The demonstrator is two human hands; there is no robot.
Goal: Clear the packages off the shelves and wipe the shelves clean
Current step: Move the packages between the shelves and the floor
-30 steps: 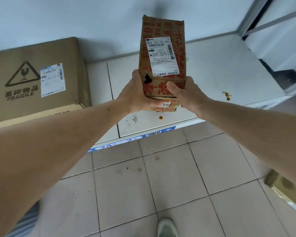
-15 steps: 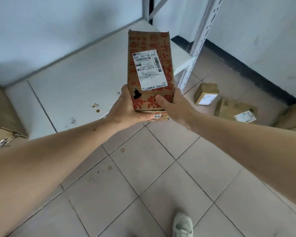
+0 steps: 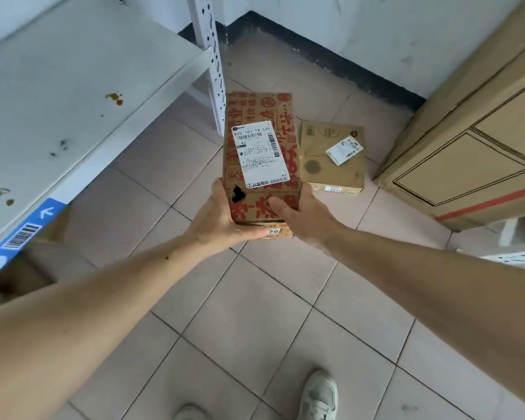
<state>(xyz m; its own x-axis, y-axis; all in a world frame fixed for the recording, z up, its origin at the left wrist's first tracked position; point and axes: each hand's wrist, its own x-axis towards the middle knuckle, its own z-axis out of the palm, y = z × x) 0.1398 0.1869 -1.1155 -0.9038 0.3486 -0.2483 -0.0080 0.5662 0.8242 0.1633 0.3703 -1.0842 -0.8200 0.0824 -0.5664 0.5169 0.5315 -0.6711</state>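
A brown package [image 3: 259, 122] printed with red characters and carrying a white shipping label is held in the air over the tiled floor. My left hand [image 3: 217, 221] grips its near left side and my right hand [image 3: 303, 218] grips its near right side, thumbs on top. The white shelf [image 3: 58, 95] lies to the left, bare of packages in the part that shows, with brown and dark stains on it. A small brown package [image 3: 322, 156] with a label lies on the floor just beyond and right of the held one.
A white perforated shelf post [image 3: 211, 53] stands at the shelf's corner. A large cardboard box [image 3: 473, 128] fills the right side. A blue barcode strip [image 3: 22, 234] runs along the shelf's front edge. My shoes [image 3: 319, 395] show on the floor tiles below.
The view and both hands have swung right with the package, from over the shelf to out over the floor. The small floor package and the large box have come closer into view.
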